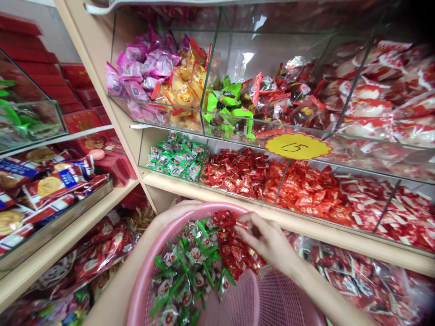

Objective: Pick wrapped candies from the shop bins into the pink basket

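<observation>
Evidently, the right hand point(260, 232) pinches red-wrapped candy point(241, 225), likely light, by its wrapper; left hand point(178, 211) grips basket point(142, 268) at eleven o'clock.

And here we are: left hand point(181, 212) bare, right hand point(263, 233) bare, slim left forearm point(136, 267) and right forearm point(319, 283) uncovered too!

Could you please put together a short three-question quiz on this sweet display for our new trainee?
1. What number is written on the yellow tag?
A) 8
B) 15
C) 30
2. True or false: the right hand is at the red-wrapped sweets inside the pink basket.
3. Fill in the blank: the left hand is at the basket's ____.

Key: 1 B; 2 true; 3 rim.
</observation>
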Demonstrator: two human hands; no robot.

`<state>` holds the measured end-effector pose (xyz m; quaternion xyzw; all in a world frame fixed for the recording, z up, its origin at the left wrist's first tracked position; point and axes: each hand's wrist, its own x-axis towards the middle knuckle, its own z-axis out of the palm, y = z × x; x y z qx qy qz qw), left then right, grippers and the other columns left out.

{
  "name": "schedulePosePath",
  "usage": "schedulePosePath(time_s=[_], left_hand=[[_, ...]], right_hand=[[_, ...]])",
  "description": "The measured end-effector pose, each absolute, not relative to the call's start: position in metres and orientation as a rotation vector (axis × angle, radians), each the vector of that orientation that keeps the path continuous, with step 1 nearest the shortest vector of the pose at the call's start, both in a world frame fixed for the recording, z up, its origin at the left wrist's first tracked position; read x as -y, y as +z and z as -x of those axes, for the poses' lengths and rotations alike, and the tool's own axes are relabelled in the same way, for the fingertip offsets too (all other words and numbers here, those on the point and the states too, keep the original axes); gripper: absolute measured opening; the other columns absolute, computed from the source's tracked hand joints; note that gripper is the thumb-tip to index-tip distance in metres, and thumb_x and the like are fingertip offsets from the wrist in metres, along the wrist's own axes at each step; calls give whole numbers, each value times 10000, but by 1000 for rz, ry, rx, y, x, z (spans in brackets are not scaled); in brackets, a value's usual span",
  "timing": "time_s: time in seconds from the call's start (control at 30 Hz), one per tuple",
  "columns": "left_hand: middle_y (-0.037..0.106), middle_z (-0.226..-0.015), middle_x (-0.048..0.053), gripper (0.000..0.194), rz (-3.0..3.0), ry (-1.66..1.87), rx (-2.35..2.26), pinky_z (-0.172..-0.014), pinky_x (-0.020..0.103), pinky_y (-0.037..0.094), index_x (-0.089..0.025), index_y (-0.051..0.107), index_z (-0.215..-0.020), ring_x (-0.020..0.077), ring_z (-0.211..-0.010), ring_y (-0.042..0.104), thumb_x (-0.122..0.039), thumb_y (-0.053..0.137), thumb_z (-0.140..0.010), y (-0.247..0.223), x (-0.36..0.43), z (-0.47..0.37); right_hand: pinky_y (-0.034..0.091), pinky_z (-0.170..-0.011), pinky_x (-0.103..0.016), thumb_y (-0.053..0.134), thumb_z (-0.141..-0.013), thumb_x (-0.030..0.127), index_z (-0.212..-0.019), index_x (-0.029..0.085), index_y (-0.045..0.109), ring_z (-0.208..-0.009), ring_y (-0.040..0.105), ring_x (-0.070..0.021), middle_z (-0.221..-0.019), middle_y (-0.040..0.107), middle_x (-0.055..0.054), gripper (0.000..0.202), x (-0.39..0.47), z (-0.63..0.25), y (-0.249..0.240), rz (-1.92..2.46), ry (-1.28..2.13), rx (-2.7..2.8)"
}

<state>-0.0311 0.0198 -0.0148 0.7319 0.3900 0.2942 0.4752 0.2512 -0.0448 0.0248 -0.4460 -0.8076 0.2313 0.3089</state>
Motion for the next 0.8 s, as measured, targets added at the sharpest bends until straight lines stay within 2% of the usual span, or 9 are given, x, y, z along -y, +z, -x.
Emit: schedulePosePath(time_s=[0.1,0.27,0.43,0.57,0.8], left_hand=[[637,-1147,-11,287,-1731,711,-969,-1052,328,313,-254,700,-950,209,-1125,514,-352,643,-686,-14,-23,25],[663,-1088,7,251,-1595,668,-1048,-1043,336,323,-222,713,-889,204,-1099,536,-353,545,-757,-10,-24,16],[648,-1117,-6,238,-1566,706,-1103,-1047,310,315,-228,709,-898,180,-1104,531,-312,537,-756,-2,-16,15],[673,-1060,-14,218,-1585,699,-1054,-1036,300,329,-232,714,-864,175,-1082,543,-310,536,-764,1,-14,14],[620,-1165,7,251,-1577,712,-1052,-1051,320,316,-228,698,-938,182,-1108,527,-301,575,-731,-21,-24,24]], right_hand=[[322,-494,-223,453,-869,351,-902,203,523,-512,449,-94,-611,523,38,167,53,-250,15,1224,743,2203],[320,-505,-221,456,-868,341,-867,212,527,-545,478,-98,-643,553,38,147,45,-240,6,1206,858,2267],[330,-523,-221,455,-871,348,-875,213,531,-542,492,-100,-660,582,34,155,39,-232,0,1231,806,2328],[326,-518,-220,446,-876,352,-877,221,528,-566,522,-116,-672,595,25,155,39,-229,-2,1297,738,2377],[339,-544,-227,414,-896,335,-909,226,514,-623,583,-140,-738,634,0,148,41,-228,-5,1342,612,2469]])
